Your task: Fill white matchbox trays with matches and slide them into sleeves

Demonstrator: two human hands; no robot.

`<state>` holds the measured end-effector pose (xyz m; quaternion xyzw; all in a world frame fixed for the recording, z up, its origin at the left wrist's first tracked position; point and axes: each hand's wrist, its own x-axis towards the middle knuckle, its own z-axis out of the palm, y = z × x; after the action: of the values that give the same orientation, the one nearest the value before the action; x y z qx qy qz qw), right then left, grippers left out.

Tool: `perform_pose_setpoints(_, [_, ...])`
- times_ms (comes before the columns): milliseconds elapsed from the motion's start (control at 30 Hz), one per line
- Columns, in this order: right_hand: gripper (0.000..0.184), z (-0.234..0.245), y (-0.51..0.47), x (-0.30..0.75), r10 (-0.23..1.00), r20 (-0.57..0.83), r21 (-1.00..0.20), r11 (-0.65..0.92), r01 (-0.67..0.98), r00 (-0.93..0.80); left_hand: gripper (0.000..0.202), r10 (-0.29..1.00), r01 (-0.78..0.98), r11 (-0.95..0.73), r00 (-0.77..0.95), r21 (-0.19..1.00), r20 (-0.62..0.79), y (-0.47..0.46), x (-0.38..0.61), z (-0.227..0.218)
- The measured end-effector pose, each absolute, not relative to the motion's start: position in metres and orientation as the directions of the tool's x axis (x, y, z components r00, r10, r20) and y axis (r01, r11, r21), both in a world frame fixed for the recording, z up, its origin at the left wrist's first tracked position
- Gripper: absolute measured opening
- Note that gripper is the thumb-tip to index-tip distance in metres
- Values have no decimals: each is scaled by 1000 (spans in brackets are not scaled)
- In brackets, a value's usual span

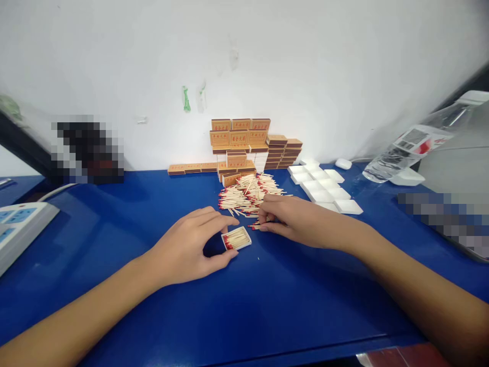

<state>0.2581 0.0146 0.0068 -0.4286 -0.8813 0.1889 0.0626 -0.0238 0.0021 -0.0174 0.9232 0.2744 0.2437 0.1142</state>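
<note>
My left hand (191, 247) curves around a small white matchbox tray (243, 245), its thumb at the near side and its fingers at the far side. Red-headed matches (237, 238) lie side by side in that tray. Fingertips of my right hand (290, 216) are pinched together on a few matches (255, 227) at the near edge of a large loose match pile (248, 193). The fingers partly hide these matches, so how many are gripped does not show.
Behind the pile, yellow-brown matchboxes (239, 137) are stacked against the wall. Several white trays (319, 186) lie to the right, near a tilted plastic bottle (416, 140) and a white rounded case (343, 163). A power strip (26, 224) sits at left on the blue table (229, 311).
</note>
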Motion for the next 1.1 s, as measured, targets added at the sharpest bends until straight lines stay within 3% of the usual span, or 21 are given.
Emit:
perform_pose_setpoints(500, [19,13,16,268,800,-98,-415,508,755,-592,38,564,455,-822,731,342,383,1,-25,-18])
perform_pose_setpoints(933, [17,10,19,267,775,-28,-426,562,709,-631,39,562,453,-824,729,340,390,2,-25,-17])
perform_pose_setpoints(1100, [14,14,22,277,792,-7,-338,573,747,-611,37,562,455,-824,730,337,389,2,-25,-17])
